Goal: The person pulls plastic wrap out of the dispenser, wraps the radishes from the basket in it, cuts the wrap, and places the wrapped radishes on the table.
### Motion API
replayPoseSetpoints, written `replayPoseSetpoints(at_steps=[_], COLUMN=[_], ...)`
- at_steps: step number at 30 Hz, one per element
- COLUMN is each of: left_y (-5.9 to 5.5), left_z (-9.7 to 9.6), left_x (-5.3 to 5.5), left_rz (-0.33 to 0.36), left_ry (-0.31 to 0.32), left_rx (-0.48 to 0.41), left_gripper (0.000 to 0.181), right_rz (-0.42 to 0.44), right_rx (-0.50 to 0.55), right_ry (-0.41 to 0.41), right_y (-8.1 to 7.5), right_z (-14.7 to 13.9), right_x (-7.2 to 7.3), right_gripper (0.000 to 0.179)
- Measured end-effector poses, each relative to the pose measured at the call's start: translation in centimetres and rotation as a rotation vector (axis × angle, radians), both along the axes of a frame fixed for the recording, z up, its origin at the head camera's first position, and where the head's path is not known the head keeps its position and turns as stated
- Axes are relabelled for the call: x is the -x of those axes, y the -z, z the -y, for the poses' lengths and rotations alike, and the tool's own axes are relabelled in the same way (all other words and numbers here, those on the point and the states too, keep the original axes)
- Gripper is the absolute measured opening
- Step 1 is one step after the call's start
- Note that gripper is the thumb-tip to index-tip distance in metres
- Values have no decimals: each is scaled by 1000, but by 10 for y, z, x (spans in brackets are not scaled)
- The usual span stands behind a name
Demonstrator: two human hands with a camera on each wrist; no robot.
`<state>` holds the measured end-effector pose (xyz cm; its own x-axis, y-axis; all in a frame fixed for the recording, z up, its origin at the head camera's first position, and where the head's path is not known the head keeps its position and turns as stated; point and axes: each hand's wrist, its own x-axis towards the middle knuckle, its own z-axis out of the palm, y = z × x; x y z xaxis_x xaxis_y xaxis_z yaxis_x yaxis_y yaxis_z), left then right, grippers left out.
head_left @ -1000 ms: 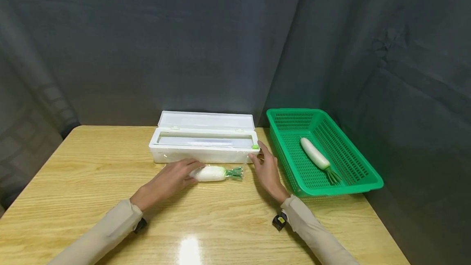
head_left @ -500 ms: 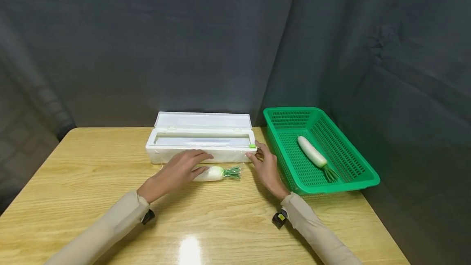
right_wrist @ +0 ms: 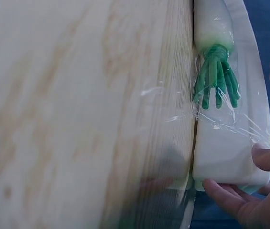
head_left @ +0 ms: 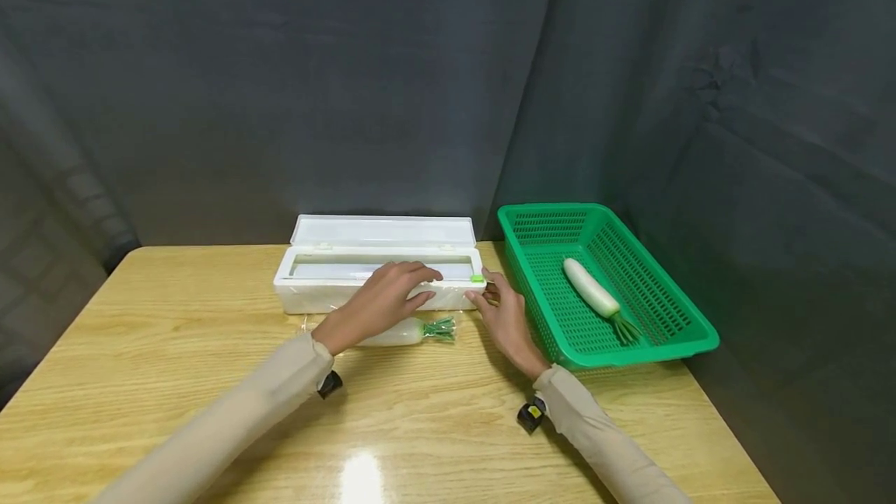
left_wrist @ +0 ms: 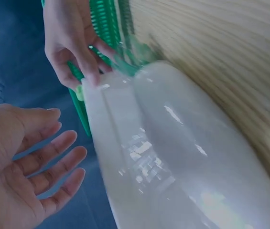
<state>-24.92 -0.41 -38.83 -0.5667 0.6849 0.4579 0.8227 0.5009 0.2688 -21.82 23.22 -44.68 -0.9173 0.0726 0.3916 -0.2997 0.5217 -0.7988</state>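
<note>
A white cling film dispenser [head_left: 297, 298] stands at the back middle of the table, its lid [head_left: 383, 230] raised. Clear film runs from its front down over a white radish [head_left: 399, 333] with green leaf stalks [right_wrist: 216, 78], which lies along the front of the box. My left hand [head_left: 385, 295] hovers over the radish and the box's front edge, fingers spread loosely and holding nothing. At the right end of the box, beside the green slider [head_left: 477, 278], my right hand [head_left: 505, 321] grips the corner between thumb and fingers.
To the right of the box sits a green perforated basket [head_left: 616, 360] with a second white radish [head_left: 589, 286] in it. Dark curtains [head_left: 392, 99] hang behind the wooden table [head_left: 175, 317] and along its right side.
My left hand has lifted off the wrapped radish and moved right and toward the box, over its front edge. My right hand stays at the box's right end.
</note>
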Motion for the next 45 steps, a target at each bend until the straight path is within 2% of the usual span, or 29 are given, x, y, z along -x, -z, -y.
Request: replayPoseSetpoints(at_steps=[7, 13, 19, 23, 32, 39, 45], left_y=[-5, -6, -6, -4, 6, 2, 1], left_z=[-28, -54, -70, -76, -83, -86, -83], left_x=[7, 14, 18, 20, 21, 24, 26], left_rz=[-4, 56, 151, 151, 58, 77, 106], left_ry=[19, 19, 15, -6, -69, -80, -70], left_rx=[0, 19, 15, -9, 20, -10, -12], left_gripper=[26, 25, 24, 22, 16, 17, 16], right_rz=[-10, -31, -38, -25, -30, -43, -9], right_rx=[-18, -53, -53, -41, -27, -36, -42], right_ry=[9, 44, 49, 50, 31, 31, 11], right_y=[-1, -3, -4, -4, 0, -2, -6], right_z=[-1, -1, -1, -2, -1, -1, -1], right_x=[2, 0, 2, 3, 4, 6, 5], right_gripper=[53, 49, 43, 45, 42, 36, 40])
